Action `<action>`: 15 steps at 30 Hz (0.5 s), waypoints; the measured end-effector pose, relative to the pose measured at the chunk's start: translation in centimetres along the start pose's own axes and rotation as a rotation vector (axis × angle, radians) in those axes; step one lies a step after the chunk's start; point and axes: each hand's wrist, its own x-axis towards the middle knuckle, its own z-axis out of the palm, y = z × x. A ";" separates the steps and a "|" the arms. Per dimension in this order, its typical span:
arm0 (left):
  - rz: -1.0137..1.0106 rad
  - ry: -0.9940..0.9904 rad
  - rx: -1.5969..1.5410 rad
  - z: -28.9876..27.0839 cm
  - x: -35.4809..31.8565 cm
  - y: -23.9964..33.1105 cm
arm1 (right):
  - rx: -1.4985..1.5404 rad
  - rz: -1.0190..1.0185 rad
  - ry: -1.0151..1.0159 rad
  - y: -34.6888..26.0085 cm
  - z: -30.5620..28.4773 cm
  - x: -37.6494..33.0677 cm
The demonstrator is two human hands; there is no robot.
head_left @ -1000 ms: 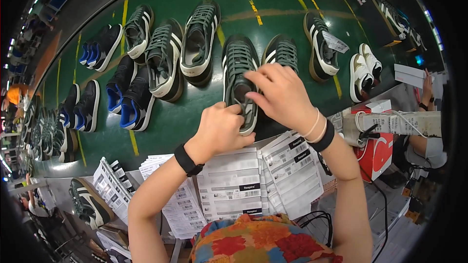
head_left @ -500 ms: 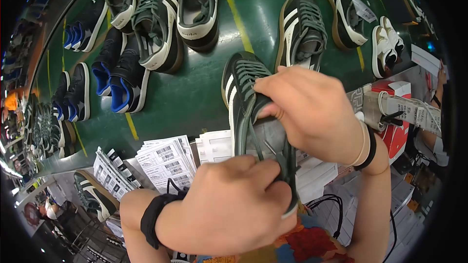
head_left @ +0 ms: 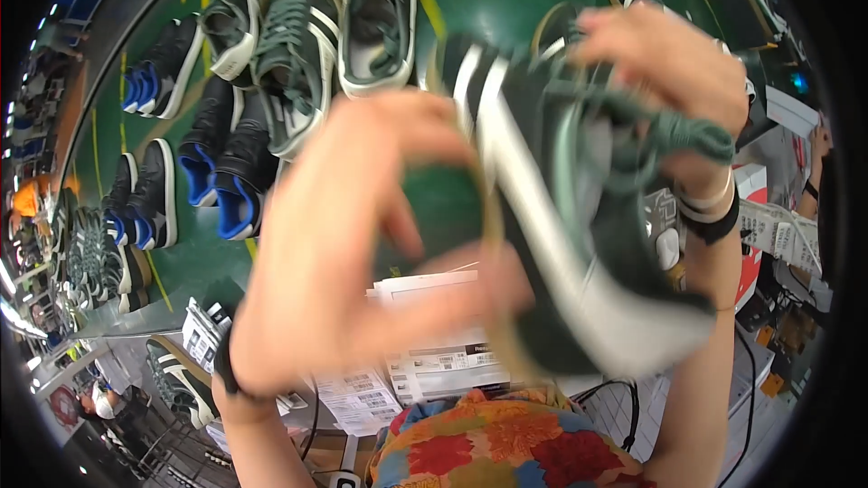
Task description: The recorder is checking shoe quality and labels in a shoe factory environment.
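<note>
A black sneaker (head_left: 547, 217) with white stripes, a white heel and dark green laces is raised close in front of me, tilted and blurred by motion. At its far right side, my right hand (head_left: 674, 63) grips it near the lace area; the shoe covers some of those fingers. My left hand (head_left: 334, 244) is on the sole side, fingers spread in a wide curve. One of its fingertips overlaps the sole edge, but blur hides how firmly it touches. The laces hang in a loose loop (head_left: 692, 140) by the right wrist.
Several similar green-laced sneakers (head_left: 294, 63) stand on the green work surface (head_left: 493, 4) with yellow lines. Black shoes with blue linings (head_left: 240, 199) are at left. Printed label sheets (head_left: 438, 370) lie along the near edge. A red and white box (head_left: 750, 183) is at right.
The sneaker has been lifted closer and turned so its striped side and heel face me. My left hand has left the shoe opening for the sole side; my right hand has moved up and right.
</note>
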 end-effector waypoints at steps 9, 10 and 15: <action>0.230 0.168 0.979 0.3 5.0 -9.2 | 0.041 0.224 -0.024 1.4 5.6 5.3; 0.200 0.200 1.016 0.4 4.7 -9.6 | 0.024 0.122 0.009 1.0 6.9 5.0; 0.228 -0.046 0.831 3.0 1.0 -6.6 | -0.050 0.206 0.021 -1.0 9.4 2.1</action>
